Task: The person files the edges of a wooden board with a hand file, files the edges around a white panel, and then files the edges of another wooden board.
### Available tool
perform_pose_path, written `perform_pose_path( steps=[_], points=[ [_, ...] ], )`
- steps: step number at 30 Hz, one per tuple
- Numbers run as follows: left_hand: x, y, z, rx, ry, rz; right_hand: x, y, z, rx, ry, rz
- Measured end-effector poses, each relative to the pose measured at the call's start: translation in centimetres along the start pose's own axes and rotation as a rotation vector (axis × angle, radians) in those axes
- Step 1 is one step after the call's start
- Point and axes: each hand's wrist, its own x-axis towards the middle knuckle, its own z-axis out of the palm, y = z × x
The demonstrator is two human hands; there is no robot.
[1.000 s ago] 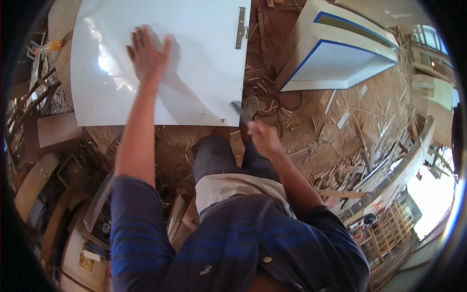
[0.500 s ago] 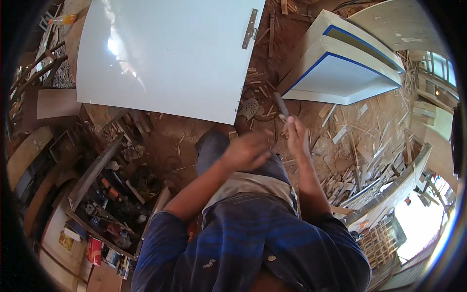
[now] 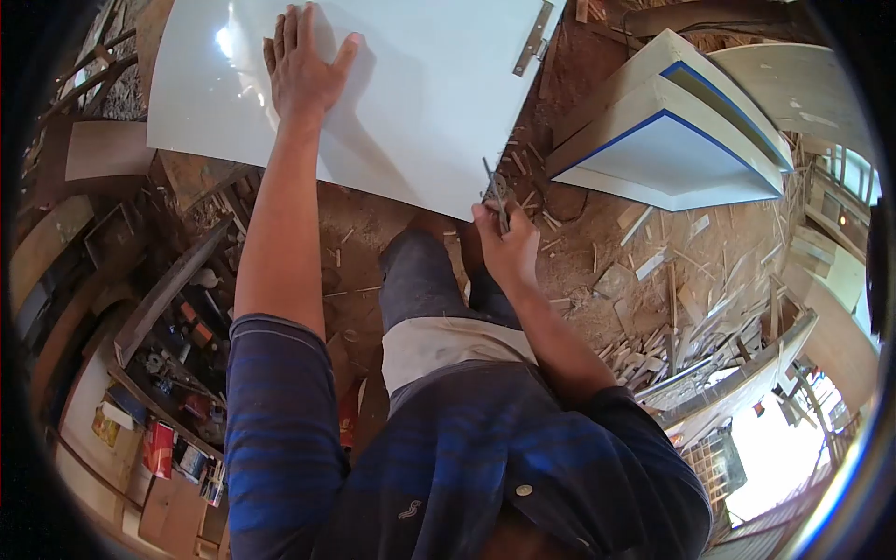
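I'm bracing the panel [image 3: 425, 103], left hand [image 3: 308, 82] open. My right hand [image 3: 511, 250] is gripping what seems a slim tool [image 3: 489, 174] near the panel's corner, needing steady control.

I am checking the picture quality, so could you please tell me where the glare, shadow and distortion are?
Head view: glare streaks the glossy white flat panel near the left hand; head view: a soft shadow falls right of that hand; head view: the bright opening at lower right is washed out; head view: edges bend, corners go black.
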Motion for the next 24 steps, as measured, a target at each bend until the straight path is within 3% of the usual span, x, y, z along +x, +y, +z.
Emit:
perform_pose_path(
  steps=[9, 12, 15, 18, 21, 24],
  points=[
    [0.1, -0.2, 0.2, 0.02, 0.021, -0.006, -3.2, 1.0, 0.4, -0.06, -0.145, 0.036],
    [-0.1, 0.2, 0.0, 0.006, -0.009, -0.039, -2.7, -0.9, 0.4, -0.016, 0.002, 0.047],
    [-0.1, 0.3, 0.0, 0.032, -0.04, -0.061, -1.2, 1.2, 0.9, -0.059, -0.04, 0.09],
    [0.0, 0.3, -0.1, 0.033, -0.041, -0.07, -1.8, 2.5, 1.0, -0.075, 0.045, -0.178],
    [-0.2, 0.4, -0.1, 0.02, -0.04, -0.068, -2.3, 2.3, 0.1, -0.11, -0.022, -0.107],
    [0.0, 0.3, -0.3, 0.023, -0.044, -0.076, -1.4, 2.0, -0.9, 0.126, 0.045, -0.372]
  ],
)
